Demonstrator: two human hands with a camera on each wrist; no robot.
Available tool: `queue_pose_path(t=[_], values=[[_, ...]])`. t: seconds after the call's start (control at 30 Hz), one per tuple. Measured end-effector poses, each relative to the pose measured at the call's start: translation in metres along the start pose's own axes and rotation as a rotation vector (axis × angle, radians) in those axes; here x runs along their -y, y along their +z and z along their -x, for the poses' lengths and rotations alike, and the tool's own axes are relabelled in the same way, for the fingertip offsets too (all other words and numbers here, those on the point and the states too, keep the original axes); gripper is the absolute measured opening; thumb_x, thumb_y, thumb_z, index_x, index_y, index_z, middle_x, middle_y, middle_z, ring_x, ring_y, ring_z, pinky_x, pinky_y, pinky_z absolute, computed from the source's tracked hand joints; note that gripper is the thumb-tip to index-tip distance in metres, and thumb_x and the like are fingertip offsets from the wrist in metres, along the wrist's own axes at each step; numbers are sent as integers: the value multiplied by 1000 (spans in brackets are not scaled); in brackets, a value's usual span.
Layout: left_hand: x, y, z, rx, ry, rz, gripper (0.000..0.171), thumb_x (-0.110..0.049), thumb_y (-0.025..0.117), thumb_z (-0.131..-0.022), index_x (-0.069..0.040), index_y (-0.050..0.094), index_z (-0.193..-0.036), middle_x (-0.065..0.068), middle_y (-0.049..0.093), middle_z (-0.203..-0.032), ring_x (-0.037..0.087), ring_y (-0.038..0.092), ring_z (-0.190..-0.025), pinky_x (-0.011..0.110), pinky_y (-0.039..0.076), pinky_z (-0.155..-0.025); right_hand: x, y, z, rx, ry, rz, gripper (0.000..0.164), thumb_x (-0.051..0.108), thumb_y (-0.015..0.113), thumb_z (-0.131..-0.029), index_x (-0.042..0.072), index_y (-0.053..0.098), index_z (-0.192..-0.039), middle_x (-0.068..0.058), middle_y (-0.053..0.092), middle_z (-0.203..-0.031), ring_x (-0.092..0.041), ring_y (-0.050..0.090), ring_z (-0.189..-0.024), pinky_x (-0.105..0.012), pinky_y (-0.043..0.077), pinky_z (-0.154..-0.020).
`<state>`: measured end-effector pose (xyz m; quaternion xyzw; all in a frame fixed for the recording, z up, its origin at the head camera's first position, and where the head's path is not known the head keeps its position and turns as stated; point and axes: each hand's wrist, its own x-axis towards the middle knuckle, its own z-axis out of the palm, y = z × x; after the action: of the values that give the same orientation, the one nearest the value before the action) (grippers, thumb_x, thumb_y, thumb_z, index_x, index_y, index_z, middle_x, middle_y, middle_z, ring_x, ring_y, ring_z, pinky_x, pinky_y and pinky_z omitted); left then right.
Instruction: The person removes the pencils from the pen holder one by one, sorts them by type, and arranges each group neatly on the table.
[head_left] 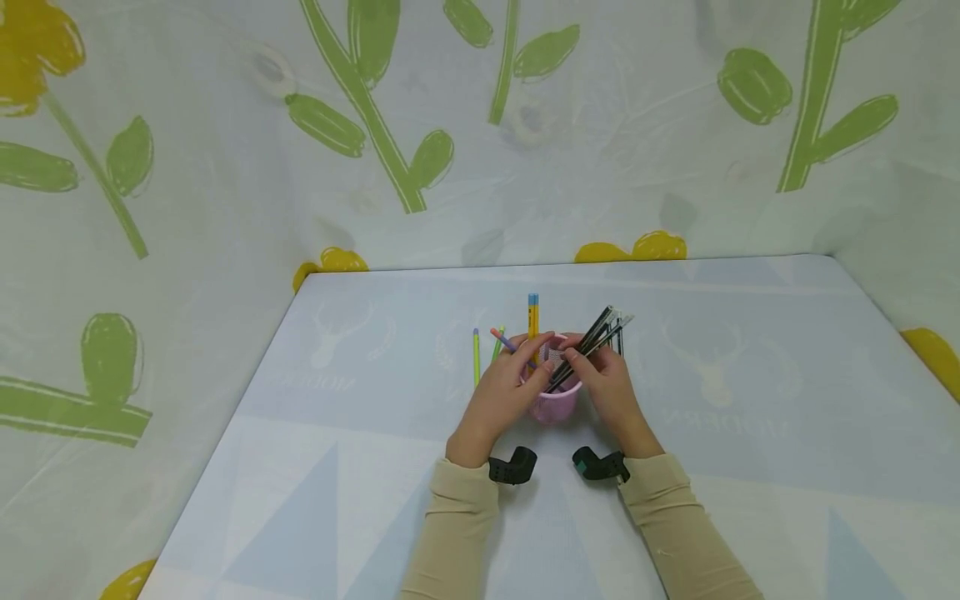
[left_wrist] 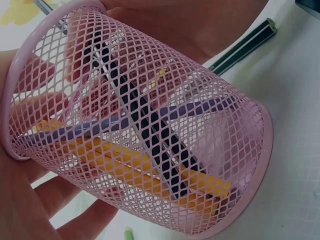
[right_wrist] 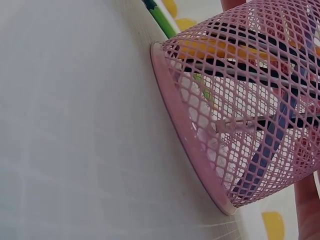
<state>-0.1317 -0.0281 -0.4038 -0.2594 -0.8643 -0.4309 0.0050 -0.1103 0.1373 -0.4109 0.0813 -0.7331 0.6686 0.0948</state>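
A pink mesh pencil cup point(head_left: 555, 406) stands on the table between both hands, tilted in the wrist views. My left hand point(head_left: 498, 397) grips its left side, the thumb over the rim. On the opposite side my right hand point(head_left: 611, 392) curls round the cup, its thumb beside a bundle of black pencils point(head_left: 600, 329) leaning out to the right. Yellow pencils point(left_wrist: 125, 157) with blue ends and a purple pencil point(left_wrist: 95, 127) are also inside, seen through the mesh. The hands hide part of the rim.
Left of the cup lie a yellow-green pencil point(head_left: 476, 357) and a green pencil point(head_left: 498, 343). Dark pencils point(left_wrist: 245, 47) lie beyond the right hand. A pale patterned cloth point(head_left: 360, 375) covers the table, and a floral curtain point(head_left: 525, 192) rises behind its far edge.
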Motion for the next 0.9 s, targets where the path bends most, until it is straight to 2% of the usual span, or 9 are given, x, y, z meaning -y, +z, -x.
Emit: queue_pose_path(t=[0.23, 0.4, 0.53, 0.8, 0.9], values=[[0, 2, 0, -5, 3, 5, 43, -38, 42, -90, -30, 43, -131, -7, 43, -125, 15, 47, -80, 25, 39, -61, 6, 1, 2, 18, -14, -8, 20, 11, 46, -93, -5, 54, -103, -17, 53, -118, -12, 49, -109, -24, 37, -91], [0, 2, 0, -7, -6, 35, 40, -36, 45, -90, -32, 45, -130, -9, 46, -123, 16, 48, -83, 25, 40, -64, 7, 0, 2, 30, 4, -3, 23, 12, 44, -93, -5, 54, -105, -18, 52, -118, -27, 49, -107, -24, 39, -87], [-1, 3, 0, -7, -16, 52, 38, -37, 45, -90, -33, 47, -128, -10, 48, -119, 12, 47, -76, 25, 41, -60, 7, 0, 2, 32, 15, 8, 24, 13, 44, -94, -4, 54, -106, -17, 52, -117, -35, 49, -105, -24, 40, -84], [0, 4, -1, -8, -35, 73, 38, -38, 45, -90, -31, 48, -127, -2, 51, -114, 11, 46, -76, 26, 40, -57, -6, -3, -1, 38, 31, -21, 22, 13, 43, -94, -1, 55, -107, -13, 52, -120, -22, 48, -108, -27, 38, -89], [0, 4, -1, -11, -40, 68, 37, -38, 45, -90, -33, 48, -126, -7, 51, -115, 10, 45, -78, 27, 40, -59, -16, -5, -3, 33, 38, -35, 23, 16, 45, -94, 2, 56, -106, -9, 53, -119, -20, 49, -105, -29, 38, -89]])
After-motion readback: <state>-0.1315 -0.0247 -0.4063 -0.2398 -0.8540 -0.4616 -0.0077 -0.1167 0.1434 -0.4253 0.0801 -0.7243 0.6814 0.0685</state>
